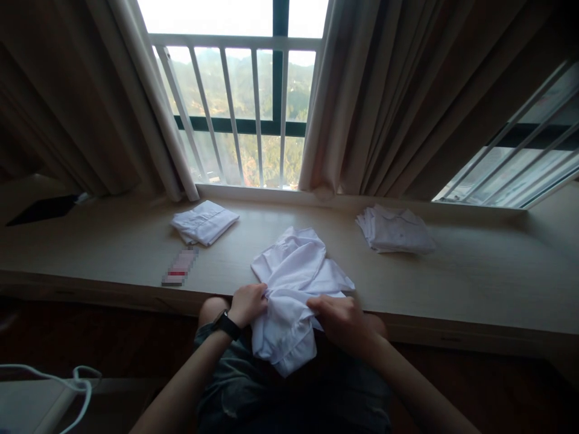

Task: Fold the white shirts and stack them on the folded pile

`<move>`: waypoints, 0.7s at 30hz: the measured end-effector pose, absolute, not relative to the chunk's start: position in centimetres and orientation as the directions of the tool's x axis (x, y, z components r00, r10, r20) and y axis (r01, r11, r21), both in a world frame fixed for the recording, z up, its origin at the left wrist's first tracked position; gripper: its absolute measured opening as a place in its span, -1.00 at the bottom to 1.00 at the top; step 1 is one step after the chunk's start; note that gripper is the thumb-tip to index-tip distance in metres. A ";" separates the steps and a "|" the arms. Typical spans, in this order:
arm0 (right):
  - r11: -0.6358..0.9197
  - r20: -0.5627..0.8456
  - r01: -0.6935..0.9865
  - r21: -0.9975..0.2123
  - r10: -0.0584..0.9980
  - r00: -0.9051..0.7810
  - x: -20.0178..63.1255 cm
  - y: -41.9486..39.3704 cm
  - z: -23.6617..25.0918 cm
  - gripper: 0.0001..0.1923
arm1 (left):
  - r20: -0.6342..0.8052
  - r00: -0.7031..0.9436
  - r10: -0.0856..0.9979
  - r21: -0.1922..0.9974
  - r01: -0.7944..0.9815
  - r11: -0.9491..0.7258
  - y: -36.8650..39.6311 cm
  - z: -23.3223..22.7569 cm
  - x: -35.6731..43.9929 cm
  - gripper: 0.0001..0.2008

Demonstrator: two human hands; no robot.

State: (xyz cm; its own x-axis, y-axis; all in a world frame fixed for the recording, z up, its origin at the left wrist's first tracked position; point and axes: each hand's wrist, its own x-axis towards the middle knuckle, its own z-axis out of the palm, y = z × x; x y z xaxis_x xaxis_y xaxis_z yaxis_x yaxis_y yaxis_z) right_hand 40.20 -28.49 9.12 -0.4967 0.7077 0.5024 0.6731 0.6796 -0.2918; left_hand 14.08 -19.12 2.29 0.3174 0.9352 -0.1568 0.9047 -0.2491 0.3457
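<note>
Both hands are on the white garment, two-point hold. Left hand has fingers and thumb closed on cloth at its left edge; right hand pinches a bit of fabric on the right side, thumb against fingers. Holding opposite sides like that likely gives control of the width and tension across the middle (thin, limp cloth, so one grip alone would probably let it bunch up).

Upper part of the garment lies on the pale surface, lower end hangs past the front edge toward the lap. My read: the surface carries the weight while the loose end has room to move.

Left folded stack and right folded stack sit farther back, either side, well apart from the garment. Probably parked there to leave the middle free for work. Blurred-out card near the front edge, just in front of the left stack; can't read it.

Relative position: garment sits between the hands, touching both, bulk of it beyond them, hanging end between the wrists.
</note>
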 end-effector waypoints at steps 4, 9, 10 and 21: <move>0.625 0.365 0.713 -0.319 0.775 -0.516 43.5 -28.8 10.1 -0.75 | -0.082 0.116 0.990 0.220 0.971 -0.095 -17.0 4.8 11.0 -0.70; 0.482 0.190 0.789 -0.381 0.876 -0.444 48.0 -28.8 11.7 -0.64 | -0.077 0.028 0.997 0.633 0.774 0.027 -15.6 7.7 6.7 -0.57; 0.457 0.178 0.808 -0.371 0.890 -0.421 48.9 -28.7 12.2 -0.65 | -0.096 0.053 0.994 0.704 0.710 0.030 -15.9 8.3 6.3 -0.55; 0.473 0.478 0.751 -0.461 0.845 -0.238 44.8 -29.5 17.7 -0.77 | 0.150 0.870 0.469 0.528 0.330 -0.782 -25.3 8.8 17.3 -0.01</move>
State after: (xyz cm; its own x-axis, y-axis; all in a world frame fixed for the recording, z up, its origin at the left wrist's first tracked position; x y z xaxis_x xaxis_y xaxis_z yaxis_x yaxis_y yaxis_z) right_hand 44.80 -29.53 17.68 -0.2382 0.8453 0.4783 0.7507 0.4727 -0.4615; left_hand 17.34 -25.33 8.75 0.8705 0.4688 0.1499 0.3302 -0.7821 0.5284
